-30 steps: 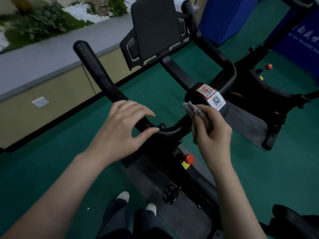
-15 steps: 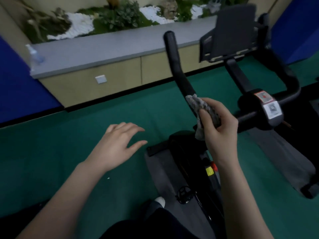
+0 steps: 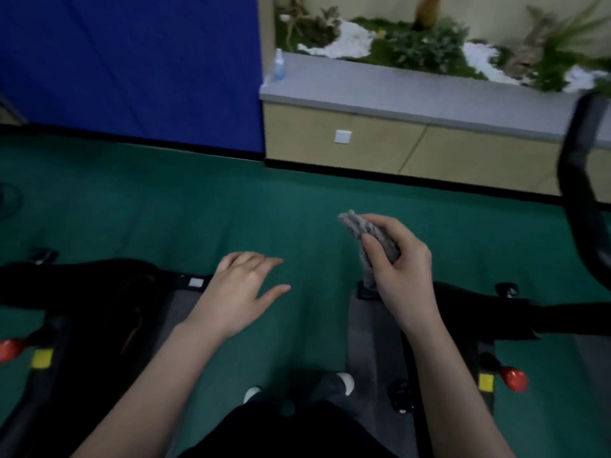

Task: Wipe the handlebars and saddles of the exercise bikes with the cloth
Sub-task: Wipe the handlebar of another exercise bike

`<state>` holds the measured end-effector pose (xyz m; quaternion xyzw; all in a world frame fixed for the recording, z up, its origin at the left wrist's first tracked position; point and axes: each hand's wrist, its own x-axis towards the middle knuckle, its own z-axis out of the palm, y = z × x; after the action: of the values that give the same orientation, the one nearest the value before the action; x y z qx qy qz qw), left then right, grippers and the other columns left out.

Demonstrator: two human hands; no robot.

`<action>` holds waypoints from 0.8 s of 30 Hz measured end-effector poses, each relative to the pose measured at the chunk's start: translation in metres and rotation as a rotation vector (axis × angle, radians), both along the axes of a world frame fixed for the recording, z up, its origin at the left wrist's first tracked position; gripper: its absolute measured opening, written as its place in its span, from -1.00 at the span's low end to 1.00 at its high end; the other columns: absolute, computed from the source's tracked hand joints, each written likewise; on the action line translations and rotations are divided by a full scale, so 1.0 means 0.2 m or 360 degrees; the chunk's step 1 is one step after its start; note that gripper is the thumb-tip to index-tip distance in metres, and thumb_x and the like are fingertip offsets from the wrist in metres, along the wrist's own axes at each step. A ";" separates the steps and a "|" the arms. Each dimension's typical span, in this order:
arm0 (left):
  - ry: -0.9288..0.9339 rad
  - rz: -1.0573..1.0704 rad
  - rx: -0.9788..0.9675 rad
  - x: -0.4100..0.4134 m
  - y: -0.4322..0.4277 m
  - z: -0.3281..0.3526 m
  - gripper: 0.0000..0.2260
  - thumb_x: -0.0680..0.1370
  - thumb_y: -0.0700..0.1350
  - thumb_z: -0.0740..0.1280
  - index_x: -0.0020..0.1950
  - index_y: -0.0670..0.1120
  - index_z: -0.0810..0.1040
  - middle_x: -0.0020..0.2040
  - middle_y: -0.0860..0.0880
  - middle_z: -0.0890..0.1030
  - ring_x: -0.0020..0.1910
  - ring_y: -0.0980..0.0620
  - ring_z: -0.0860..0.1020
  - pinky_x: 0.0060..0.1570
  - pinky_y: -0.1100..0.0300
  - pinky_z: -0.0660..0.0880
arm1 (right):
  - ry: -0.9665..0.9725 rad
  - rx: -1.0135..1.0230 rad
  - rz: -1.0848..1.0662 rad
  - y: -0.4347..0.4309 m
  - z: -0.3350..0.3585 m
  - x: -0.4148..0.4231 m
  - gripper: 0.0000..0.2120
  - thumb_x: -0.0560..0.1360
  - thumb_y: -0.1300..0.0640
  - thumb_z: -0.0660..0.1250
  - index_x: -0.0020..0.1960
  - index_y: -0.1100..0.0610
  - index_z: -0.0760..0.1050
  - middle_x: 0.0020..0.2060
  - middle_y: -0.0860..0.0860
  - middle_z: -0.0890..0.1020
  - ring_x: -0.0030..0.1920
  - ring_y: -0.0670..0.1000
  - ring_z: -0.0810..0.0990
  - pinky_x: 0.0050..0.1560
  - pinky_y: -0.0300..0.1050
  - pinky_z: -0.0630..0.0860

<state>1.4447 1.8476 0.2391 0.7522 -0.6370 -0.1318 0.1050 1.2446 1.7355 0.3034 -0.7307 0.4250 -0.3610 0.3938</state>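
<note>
My right hand (image 3: 401,269) grips the cloth (image 3: 367,236), a grey folded wad. My thumb lies across its front and my fingers curl behind it. One end sticks up past my fingertips and the other hangs below my palm. The cloth touches no bike. My left hand (image 3: 241,292) holds nothing, its fingers loosely spread, palm down. Both hands hang on my side of the ledge (image 3: 396,90), well apart from it.

Behind the ledge's grey top lies a planting bed with green plants (image 3: 426,44), patches of white stones (image 3: 344,44) and dry branches. A small clear bottle (image 3: 279,66) stands on the ledge's left end; I cannot tell what it holds. A white plate (image 3: 342,136) sits in the ledge's pale front.

At the ledge's right end a black handlebar (image 3: 582,200) rises in front of it, blurred. Nearer me than the ledge stand two black bikes, the right bike (image 3: 496,312) and the left bike (image 3: 82,292), each with a red knob and a yellow tag. A grey mat (image 3: 367,342) lies under the right one.

The green floor (image 3: 198,209) runs from the ledge's dark skirting to my shoes (image 3: 345,381). A blue panel (image 3: 132,61) adjoins the ledge's left end.
</note>
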 end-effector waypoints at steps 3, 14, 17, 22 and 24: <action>0.0003 0.0153 0.0029 0.10 0.22 -0.03 -0.50 0.55 0.26 0.16 0.39 0.03 0.40 0.29 0.05 0.52 0.36 0.08 0.35 0.37 0.18 0.08 | -0.0018 0.0031 0.0146 0.14 -0.02 0.17 -0.78 0.53 0.30 0.32 0.08 0.05 0.58 -0.02 -0.03 0.65 0.02 -0.08 0.61 0.07 -0.13 0.52; 0.0108 0.0834 0.0131 0.32 0.76 -0.09 -0.49 0.57 0.26 0.10 0.45 0.06 0.29 0.40 0.11 0.40 0.41 0.11 0.27 0.36 0.18 0.16 | 0.0026 0.0125 0.0754 0.35 -0.05 0.67 -0.76 0.53 0.25 0.32 0.04 -0.08 0.56 -0.03 -0.10 0.64 0.00 -0.10 0.60 0.03 -0.19 0.49; 0.0113 0.1073 0.0183 0.34 0.87 -0.11 -0.49 0.58 0.27 0.09 0.46 0.06 0.28 0.39 0.11 0.40 0.41 0.11 0.28 0.37 0.17 0.19 | 0.0066 0.0167 0.0961 0.36 -0.07 0.81 -0.77 0.53 0.26 0.32 0.05 -0.05 0.57 -0.02 -0.10 0.64 0.03 -0.10 0.59 0.09 -0.16 0.50; 0.0119 0.1455 0.0245 0.32 1.05 -0.11 -0.49 0.58 0.25 0.11 0.45 0.04 0.30 0.38 0.07 0.42 0.39 0.08 0.33 0.33 0.14 0.27 | 0.0096 0.0263 0.1288 0.40 -0.12 0.99 -0.79 0.52 0.27 0.32 0.08 0.04 0.59 0.02 -0.05 0.64 0.07 -0.07 0.59 0.15 0.01 0.53; 0.0130 0.1601 0.0252 0.30 1.10 -0.11 -0.50 0.58 0.25 0.12 0.45 0.05 0.31 0.38 0.08 0.42 0.37 0.08 0.33 0.32 0.15 0.27 | 0.0128 0.0321 0.1392 0.42 -0.14 1.04 -0.78 0.53 0.28 0.31 0.09 0.04 0.59 0.03 -0.04 0.64 0.07 -0.06 0.59 0.14 0.06 0.53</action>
<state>1.5042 2.0668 0.2168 0.9657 -0.1794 -0.1421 0.1228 1.4532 1.8194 0.2745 -0.8132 0.1242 -0.0887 0.5617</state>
